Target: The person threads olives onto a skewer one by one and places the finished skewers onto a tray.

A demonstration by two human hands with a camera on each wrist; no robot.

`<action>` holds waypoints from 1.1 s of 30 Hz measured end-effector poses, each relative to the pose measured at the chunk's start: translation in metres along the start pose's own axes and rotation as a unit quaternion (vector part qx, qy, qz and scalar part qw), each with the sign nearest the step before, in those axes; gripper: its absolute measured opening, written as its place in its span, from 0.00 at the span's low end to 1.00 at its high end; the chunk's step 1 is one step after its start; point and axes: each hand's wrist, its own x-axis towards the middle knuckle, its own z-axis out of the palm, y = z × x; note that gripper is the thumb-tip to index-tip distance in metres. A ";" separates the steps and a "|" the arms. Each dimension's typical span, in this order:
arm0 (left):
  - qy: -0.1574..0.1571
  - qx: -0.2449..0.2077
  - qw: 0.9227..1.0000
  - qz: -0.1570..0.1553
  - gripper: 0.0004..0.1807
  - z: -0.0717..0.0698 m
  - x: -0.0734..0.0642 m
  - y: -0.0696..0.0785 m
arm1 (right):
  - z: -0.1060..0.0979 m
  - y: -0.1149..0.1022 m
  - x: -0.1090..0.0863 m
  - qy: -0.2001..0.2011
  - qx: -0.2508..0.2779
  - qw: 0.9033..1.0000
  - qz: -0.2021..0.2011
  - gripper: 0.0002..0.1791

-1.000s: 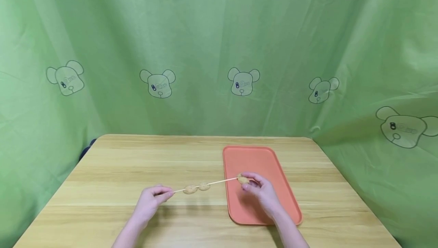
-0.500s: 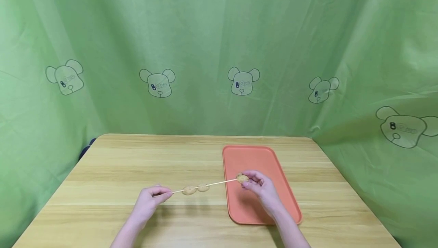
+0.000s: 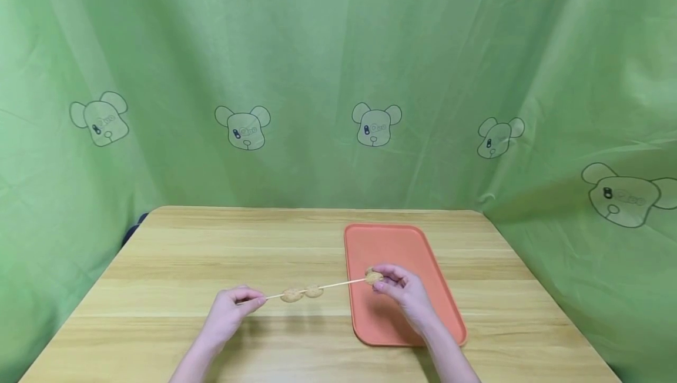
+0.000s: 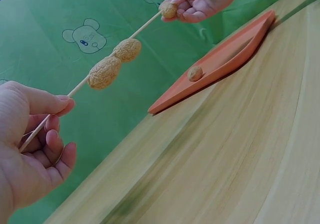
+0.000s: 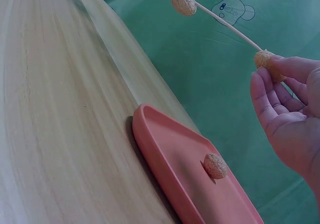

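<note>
Between thumb and fingers my left hand point(image 3: 227, 312) pinches one end of a thin wooden skewer point(image 3: 335, 284), with part of its end running across the palm. Two wrinkled light-brown oval balls point(image 4: 104, 72), walnut-like in look, sit side by side on the skewer, nearer the left hand. My right hand point(image 3: 404, 295) pinches a similar wrinkled ball point(image 5: 267, 66) right at the skewer's far end. The skewer slants slightly upward to the right in the head view, raised above the table. Another such ball point(image 5: 215, 166) lies on the pink tray point(image 3: 394, 248), below the right hand.
The tray lies on the right half of a light wooden table point(image 3: 185, 254). Green curtains point(image 3: 312, 77) printed with bear heads hang behind the table and along both sides.
The skewer and its two balls have shifted slightly left and down in the head view. The right-hand ball has moved slightly left with the skewer's end. Both hands keep their holds.
</note>
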 end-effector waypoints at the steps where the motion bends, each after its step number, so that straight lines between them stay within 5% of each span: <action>1: -0.002 0.004 1.000 0.003 0.04 0.000 0.000 0.000 | 0.000 0.000 0.000 -0.002 0.001 1.000 -0.003 0.22; 7: -0.007 0.019 1.000 0.024 0.03 0.000 0.000 0.001 | 0.002 -0.001 0.000 -0.006 0.007 1.000 -0.008 0.21; 33: 0.001 0.019 0.999 0.026 0.02 0.003 0.001 0.004 | 0.007 0.003 -0.001 -0.032 0.044 0.998 -0.039 0.19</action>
